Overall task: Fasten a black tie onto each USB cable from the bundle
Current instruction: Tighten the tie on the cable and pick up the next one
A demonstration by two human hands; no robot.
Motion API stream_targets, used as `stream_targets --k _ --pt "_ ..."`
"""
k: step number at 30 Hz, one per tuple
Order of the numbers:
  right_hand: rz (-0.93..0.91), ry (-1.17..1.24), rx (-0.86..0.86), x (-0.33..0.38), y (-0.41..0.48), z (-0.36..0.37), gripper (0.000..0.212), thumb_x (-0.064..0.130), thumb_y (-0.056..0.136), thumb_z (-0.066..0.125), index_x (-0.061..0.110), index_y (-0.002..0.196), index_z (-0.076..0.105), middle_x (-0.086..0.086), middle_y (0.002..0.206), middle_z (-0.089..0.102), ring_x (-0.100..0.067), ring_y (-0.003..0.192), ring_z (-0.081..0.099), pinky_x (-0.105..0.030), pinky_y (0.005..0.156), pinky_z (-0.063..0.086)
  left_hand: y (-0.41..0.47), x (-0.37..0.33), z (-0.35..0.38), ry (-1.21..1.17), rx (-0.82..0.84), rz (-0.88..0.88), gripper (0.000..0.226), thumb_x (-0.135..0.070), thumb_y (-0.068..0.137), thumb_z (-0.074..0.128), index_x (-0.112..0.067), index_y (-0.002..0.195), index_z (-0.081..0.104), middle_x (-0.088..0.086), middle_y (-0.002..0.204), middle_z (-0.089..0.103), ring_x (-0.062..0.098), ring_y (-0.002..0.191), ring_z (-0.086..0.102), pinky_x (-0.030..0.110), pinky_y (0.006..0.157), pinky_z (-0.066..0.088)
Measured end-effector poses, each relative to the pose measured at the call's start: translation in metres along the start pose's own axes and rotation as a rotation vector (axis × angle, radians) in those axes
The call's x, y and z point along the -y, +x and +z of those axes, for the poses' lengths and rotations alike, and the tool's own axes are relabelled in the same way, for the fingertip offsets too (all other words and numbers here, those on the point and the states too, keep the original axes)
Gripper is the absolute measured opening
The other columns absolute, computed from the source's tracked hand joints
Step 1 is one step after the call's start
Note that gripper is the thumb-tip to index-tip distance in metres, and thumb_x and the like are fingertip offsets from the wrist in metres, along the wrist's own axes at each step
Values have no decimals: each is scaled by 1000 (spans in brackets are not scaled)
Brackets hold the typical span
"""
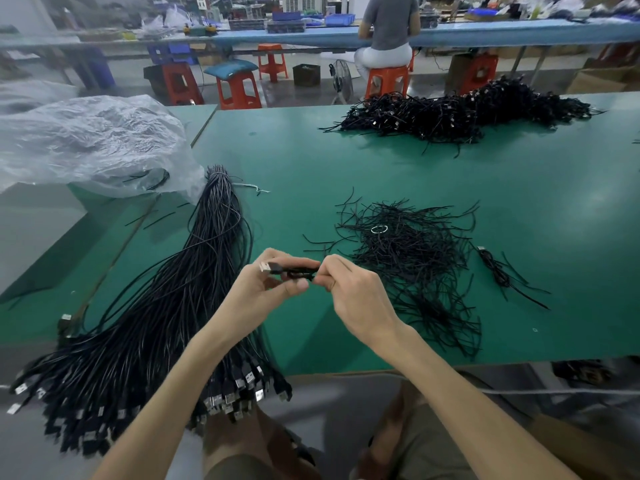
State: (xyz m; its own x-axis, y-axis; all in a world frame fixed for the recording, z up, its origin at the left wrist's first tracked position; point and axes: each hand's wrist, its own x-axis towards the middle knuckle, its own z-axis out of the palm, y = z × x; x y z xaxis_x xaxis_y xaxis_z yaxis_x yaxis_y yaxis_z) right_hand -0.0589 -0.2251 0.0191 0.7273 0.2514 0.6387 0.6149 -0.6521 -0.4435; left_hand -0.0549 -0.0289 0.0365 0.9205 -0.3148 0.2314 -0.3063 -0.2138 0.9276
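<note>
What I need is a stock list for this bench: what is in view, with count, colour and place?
table: one, green, fills the middle.
USB cable bundle: one, black, table's left, plugs over near edge.
loose ties: one pile, black, centre-right.
cable heap: one, black, far right.
coiled cable: one, black, right of the ties.
plastic bag: one, clear, far left.
stools: several, orange, beyond the table.
held USB cable: one, black, between both grips.
left grip: one bare hand, pinches its plug end.
right grip: one bare hand, pinches its cable.
</note>
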Motion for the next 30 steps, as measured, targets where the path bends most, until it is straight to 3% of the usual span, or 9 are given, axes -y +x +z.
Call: stream_targets --k 4,7,10,13,17,20,23,25,30 --pt "-22 50 1 4 0 0 13 8 100 60 7 88 59 2 93 70 -12 77 64 -34 61 55 -2 1 23 -68 -33 55 26 -21 99 56 -13 121 69 -3 125 72 12 117 67 24 95 53" --pt "-53 28 -21 7 1 0 18 14 102 57 7 85 58 1 83 65 -14 69 59 -31 55 49 -1 6 36 62 -176 89 17 -17 103 53 -21 108 69 -9 102 75 6 93 70 22 82 54" --pt "-66 -22 -21 7 2 0 23 17 102 59 6 82 55 -1 75 58 -18 61 53 -35 51 46 6 5 33 243 -235 51 18 -6 106 53 -10 90 63 -6 78 71 5 72 68 15 66 49" --pt "-89 -69 5 5 4 0 19 13 100 64 6 83 57 -3 75 60 -22 60 57 -37 54 49 13 -4 27 350 -199 -90 29 -20 107 54 -19 78 55 -2 62 67 7 53 65 17 51 46" --pt "-209 -183 36 1 3 -2 17 9 94 73 6 82 61 -4 74 61 -23 59 56 -33 56 47 20 -13 18 466 -57 -250 43 -35 106 55 -12 70 59 -6 49 62 6 39 53 18 45 42" --pt "-320 -271 62 -4 1 -5 14 4 92 73 7 84 62 -4 74 60 -23 62 56 -35 56 48 25 -16 15 386 47 -386 47 -33 106 54 -5 69 59 -1 48 59 18 40 51 23 46 42" --pt "-410 -369 56 -8 -2 -10 15 5 91 75 10 83 63 -3 76 61 -20 65 55 -31 59 44 26 -19 20 237 73 -468 43 -27 105 57 2 74 61 3 54 59 19 40 49 24 43 44" --pt "-288 -280 53 -9 -6 -13 17 13 96 71 9 82 62 -1 75 61 -20 64 55 -32 60 45 25 -21 26 185 54 -446 40 -27 105 58 0 75 59 4 58 62 21 41 54 26 44 49" --pt "522 434 137 -5 -15 -16 15 32 101 64 18 101 67 10 89 70 -10 80 65 -29 70 55 25 -26 41 -28 -61 -440 26 -29 103 62 -3 105 61 11 89 76 30 69 77 38 67 65"
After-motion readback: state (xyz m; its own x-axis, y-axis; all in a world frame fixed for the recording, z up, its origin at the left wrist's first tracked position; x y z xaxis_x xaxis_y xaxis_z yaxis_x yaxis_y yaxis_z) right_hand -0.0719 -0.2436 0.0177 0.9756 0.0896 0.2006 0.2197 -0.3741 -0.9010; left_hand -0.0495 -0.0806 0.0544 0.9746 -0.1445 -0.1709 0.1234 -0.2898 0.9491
